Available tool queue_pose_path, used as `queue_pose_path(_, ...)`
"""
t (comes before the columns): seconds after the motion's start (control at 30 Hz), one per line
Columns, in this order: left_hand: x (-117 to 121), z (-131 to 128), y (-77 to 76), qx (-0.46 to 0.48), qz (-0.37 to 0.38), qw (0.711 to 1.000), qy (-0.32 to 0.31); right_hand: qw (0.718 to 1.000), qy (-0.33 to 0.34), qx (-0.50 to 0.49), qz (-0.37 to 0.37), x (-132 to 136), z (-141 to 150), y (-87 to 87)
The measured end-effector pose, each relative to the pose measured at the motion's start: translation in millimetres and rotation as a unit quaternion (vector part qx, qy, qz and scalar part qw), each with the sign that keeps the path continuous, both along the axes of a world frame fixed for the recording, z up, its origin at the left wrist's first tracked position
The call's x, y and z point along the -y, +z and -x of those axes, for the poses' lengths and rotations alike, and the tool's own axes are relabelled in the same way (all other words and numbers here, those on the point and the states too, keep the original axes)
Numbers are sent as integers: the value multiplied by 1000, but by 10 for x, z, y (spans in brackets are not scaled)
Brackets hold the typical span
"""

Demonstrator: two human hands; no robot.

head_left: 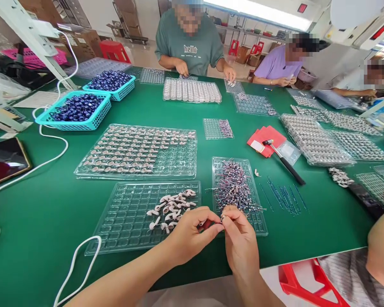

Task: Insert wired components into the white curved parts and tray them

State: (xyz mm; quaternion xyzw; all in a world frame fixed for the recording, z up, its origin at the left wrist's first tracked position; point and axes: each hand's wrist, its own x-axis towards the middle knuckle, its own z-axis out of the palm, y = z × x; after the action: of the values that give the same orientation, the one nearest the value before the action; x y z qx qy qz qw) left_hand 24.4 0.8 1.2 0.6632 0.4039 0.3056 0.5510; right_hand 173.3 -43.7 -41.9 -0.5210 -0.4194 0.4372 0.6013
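Observation:
My left hand (193, 234) is closed in a pinch, with what looks like the pale end of an earbud shell (202, 222) showing between its fingers. Fingertip to fingertip with it, my right hand (241, 241) pinches a tiny dark and silvery part (223, 218), mostly hidden. Under and beyond my hands, a clear tray (257, 224) bears a heap of small components with thin wire leads (233, 181). Left of it, loose white earbud shells (171, 209) lie on another clear plastic tray (124, 221).
A stacked tray of earbud shells (124, 149) stands behind. Blue baskets (97, 123) hold shiny dark-blue pieces. At right lie a hammer (289, 168), red bags (265, 138) and blue-green strips (284, 198). A white cable (96, 247) crosses the left side. Co-workers (192, 51) sit opposite; someone's arm (382, 247) is close at right.

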Motion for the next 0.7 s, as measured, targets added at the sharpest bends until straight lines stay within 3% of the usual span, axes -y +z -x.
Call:
queue_pose_path(0.13, -29, 50, 32, 5, 51, 998, -25, 988, 48, 134, -58, 34, -216, 114)
queue_pose_path(0.23, -69, 100, 51, 36, 135, 987, -79, 949, 139, 250, -132, 26, -386, 231)
queue_pose_path(0.3, -102, 125, 63, 67, 192, 973, -109, 922, 193, 293, -165, -2, -439, 288)
queue_pose_path(0.4, -147, 154, 83, 89, 241, 957, -134, 910, 204, 307, -188, -48, -432, 310)
queue_pose_path(0.7, -202, 211, 69, 7, 178, 978, -109, 928, 180, 281, -165, -60, -362, 164)
